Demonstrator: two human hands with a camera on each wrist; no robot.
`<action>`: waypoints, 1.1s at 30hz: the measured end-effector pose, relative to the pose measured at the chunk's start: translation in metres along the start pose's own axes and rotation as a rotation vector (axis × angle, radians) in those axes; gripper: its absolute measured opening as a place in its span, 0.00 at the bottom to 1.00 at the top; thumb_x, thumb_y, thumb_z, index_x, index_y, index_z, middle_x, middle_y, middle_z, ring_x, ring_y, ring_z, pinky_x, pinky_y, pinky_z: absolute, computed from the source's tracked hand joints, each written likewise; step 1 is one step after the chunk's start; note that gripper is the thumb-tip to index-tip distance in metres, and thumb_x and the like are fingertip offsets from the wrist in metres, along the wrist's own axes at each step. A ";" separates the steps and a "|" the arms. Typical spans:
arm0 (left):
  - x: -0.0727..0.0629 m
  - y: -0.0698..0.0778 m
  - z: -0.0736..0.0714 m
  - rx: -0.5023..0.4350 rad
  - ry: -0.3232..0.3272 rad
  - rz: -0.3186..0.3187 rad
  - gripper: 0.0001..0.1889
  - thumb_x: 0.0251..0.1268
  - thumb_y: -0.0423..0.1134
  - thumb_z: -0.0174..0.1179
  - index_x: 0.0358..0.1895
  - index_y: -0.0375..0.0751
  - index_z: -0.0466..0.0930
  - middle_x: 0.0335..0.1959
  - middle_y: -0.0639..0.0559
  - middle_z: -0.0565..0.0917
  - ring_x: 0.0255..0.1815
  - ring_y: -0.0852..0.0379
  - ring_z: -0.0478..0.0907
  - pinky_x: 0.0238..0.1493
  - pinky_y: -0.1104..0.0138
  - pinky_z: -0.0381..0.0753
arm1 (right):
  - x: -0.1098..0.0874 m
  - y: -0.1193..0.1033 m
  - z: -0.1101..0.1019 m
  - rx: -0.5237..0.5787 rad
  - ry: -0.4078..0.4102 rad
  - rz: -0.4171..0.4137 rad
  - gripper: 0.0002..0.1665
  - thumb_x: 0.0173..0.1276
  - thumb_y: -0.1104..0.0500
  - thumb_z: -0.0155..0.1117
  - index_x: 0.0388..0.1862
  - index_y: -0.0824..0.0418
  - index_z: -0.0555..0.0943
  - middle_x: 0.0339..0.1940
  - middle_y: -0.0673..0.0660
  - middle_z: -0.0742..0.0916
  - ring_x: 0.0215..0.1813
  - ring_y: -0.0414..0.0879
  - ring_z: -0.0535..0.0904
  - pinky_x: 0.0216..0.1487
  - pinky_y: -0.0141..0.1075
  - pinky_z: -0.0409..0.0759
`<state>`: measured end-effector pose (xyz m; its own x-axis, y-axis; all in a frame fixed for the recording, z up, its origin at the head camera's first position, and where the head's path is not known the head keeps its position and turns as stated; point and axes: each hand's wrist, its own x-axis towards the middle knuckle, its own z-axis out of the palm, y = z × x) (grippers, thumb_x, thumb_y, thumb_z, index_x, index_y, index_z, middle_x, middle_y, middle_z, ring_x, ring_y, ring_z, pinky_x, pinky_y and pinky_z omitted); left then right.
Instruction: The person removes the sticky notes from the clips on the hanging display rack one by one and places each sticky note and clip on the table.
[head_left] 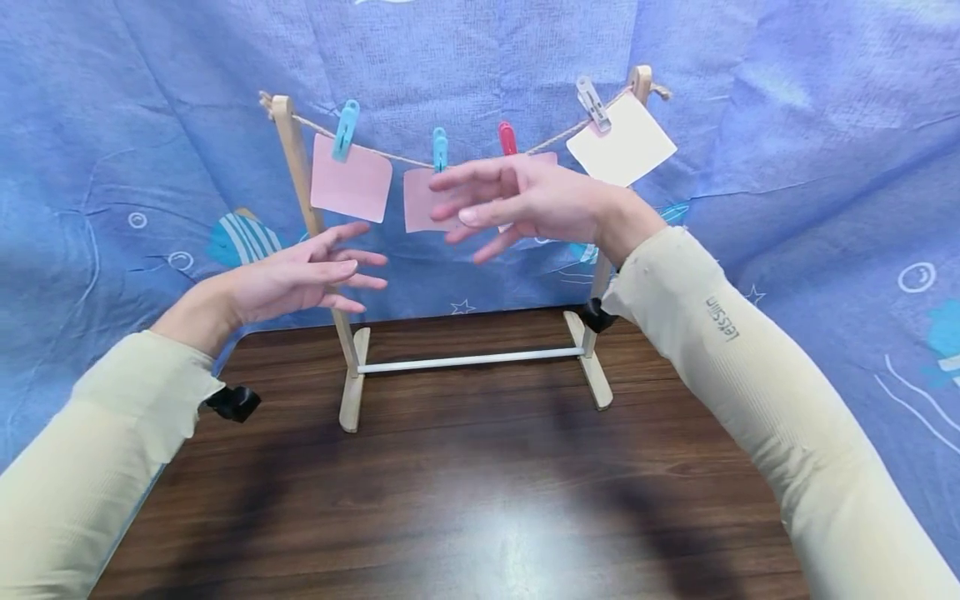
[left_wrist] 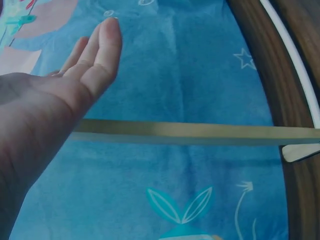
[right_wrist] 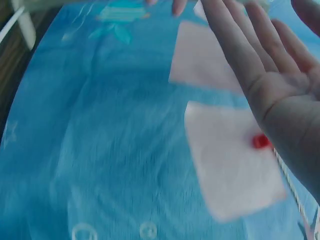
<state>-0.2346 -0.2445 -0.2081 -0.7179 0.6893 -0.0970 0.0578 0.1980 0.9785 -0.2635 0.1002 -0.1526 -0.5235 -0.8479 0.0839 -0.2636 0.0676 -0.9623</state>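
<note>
A twine line [head_left: 408,158] sags between two wooden posts, with paper cards clipped along it. Light-blue clothespins [head_left: 346,131] grip a pink card [head_left: 351,179] at the left and another pink card [head_left: 418,200] nearer the middle. A red clothespin [head_left: 507,137] is on a third pink card [right_wrist: 230,160], largely behind my right hand in the head view. A grey clothespin [head_left: 592,102] holds a tilted cream card [head_left: 621,140] at the right. My right hand [head_left: 532,196], fingers spread, is before the middle cards, holding nothing. My left hand [head_left: 292,275], also spread and holding nothing, is near the left post.
The wooden stand has a left post [head_left: 296,158], feet [head_left: 354,392] and a white crossbar [head_left: 468,361] low down. It stands on a dark wood table [head_left: 420,500]. Blue patterned cloth [head_left: 480,50] hangs behind and at both sides.
</note>
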 end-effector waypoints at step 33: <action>0.026 -0.001 -0.001 -0.122 0.373 0.152 0.13 0.76 0.43 0.59 0.53 0.40 0.85 0.47 0.47 0.89 0.48 0.53 0.87 0.43 0.64 0.87 | 0.064 -0.028 0.024 0.312 0.215 -0.043 0.37 0.75 0.66 0.60 0.80 0.58 0.60 0.70 0.52 0.76 0.61 0.58 0.82 0.59 0.54 0.81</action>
<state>-0.2536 -0.2273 -0.2112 -0.9106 0.4007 0.1010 0.1163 0.0141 0.9931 -0.2698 0.0315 -0.1268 -0.6838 -0.7148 0.1468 -0.0475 -0.1572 -0.9864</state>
